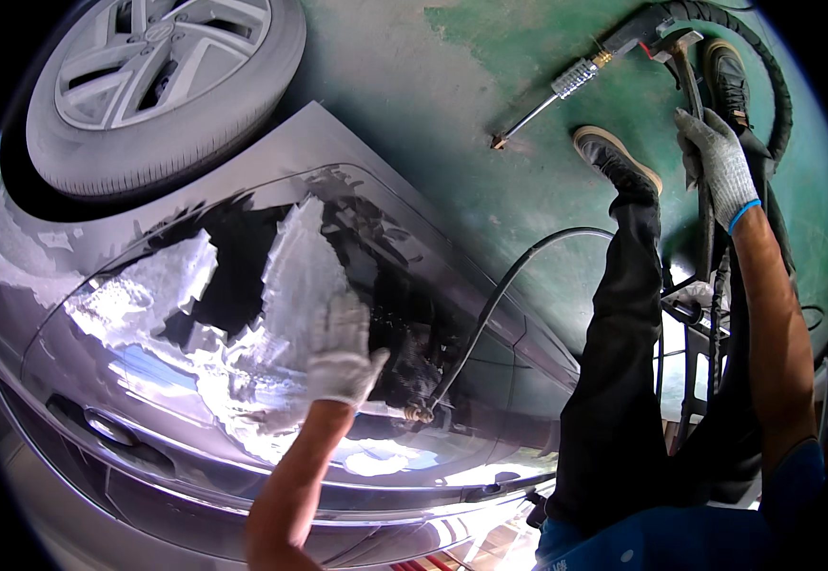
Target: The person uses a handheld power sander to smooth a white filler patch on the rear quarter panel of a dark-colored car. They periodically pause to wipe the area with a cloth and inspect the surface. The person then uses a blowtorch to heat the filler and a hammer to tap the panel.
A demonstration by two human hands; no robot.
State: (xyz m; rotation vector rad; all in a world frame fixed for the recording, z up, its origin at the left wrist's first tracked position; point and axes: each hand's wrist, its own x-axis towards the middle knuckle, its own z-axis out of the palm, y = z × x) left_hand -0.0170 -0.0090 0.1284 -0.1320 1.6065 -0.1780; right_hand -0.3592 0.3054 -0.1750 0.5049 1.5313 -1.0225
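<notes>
My left hand (343,357), in a white knit glove, lies flat with fingers stretched on a dark car door (233,285). Under and around it are ragged patches of bare, shiny metal (305,252) where the dark paint is gone. Just right of the hand, a brass-coloured clamp (419,411) on the end of a black cable (514,271) sits against the door. My right hand (714,157), gloved with a blue cuff, is closed round the handle of a hammer (682,62), held out over the floor with its head pointing away from me.
A slide-hammer dent puller (576,78) with a thick black cable (780,86) lies on the worn green floor (452,143). At the far left is a car wheel (162,86). A door handle (109,428) is near the door's upper edge. My shoes (614,157) stand by the tools.
</notes>
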